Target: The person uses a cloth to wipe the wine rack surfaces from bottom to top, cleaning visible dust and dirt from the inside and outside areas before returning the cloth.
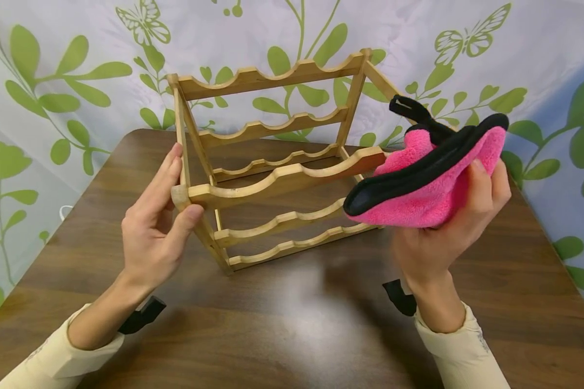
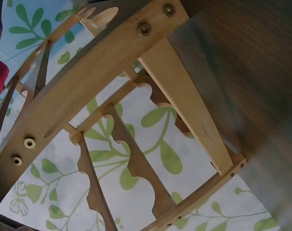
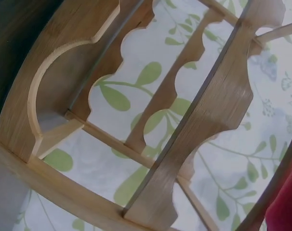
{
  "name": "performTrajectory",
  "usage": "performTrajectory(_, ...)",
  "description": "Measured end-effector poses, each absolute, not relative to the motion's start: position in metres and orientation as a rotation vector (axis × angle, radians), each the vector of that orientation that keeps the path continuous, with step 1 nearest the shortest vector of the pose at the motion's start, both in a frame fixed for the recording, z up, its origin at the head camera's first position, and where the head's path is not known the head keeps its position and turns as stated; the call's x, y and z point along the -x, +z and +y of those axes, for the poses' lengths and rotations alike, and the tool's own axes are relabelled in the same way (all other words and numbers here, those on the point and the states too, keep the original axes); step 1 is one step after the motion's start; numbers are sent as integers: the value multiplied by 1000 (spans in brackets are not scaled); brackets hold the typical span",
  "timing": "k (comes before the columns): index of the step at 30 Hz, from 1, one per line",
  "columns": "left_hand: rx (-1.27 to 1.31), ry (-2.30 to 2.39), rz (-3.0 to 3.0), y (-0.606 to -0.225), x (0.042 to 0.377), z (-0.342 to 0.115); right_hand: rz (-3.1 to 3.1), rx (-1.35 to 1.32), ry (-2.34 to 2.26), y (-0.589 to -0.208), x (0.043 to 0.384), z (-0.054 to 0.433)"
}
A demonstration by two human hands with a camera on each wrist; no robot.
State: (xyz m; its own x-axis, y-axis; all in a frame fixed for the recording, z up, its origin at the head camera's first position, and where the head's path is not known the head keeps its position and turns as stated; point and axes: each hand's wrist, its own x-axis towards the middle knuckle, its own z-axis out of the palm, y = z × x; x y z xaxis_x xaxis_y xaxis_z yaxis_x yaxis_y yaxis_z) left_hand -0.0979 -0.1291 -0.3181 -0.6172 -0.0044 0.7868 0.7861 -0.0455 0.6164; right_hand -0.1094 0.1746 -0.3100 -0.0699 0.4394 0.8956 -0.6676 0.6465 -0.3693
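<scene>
A light wooden rack (image 1: 277,182) with rows of scalloped rails is on the brown table, below and between the hands. The left hand (image 1: 151,243) grips its front left upper corner, thumb in front and fingers along the outer side. A pink plush cloth (image 1: 418,204) with black edging and a black loop is held in the right hand (image 1: 440,246), bunched in the fingers. This cloth hides the rack's right front corner. Up close, the left wrist view has a side post (image 2: 88,82) with metal fasteners, and the right wrist view has scalloped rails (image 3: 204,115).
The brown table (image 1: 272,335) reaches back to a white sheet (image 1: 253,32) printed with green leaves and butterflies, hanging right behind the rack. A small white loop (image 1: 64,210) shows at the table's left edge.
</scene>
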Motion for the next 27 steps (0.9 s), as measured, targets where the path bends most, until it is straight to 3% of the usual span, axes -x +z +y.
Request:
performTrajectory(10,780,-1367,-1801,-318,106,-133,-1633,-220,1000,-310,110,181)
performTrajectory(27,807,-1288,-1782,-318,125,-143,-1722,-308,1148,-325,97,165)
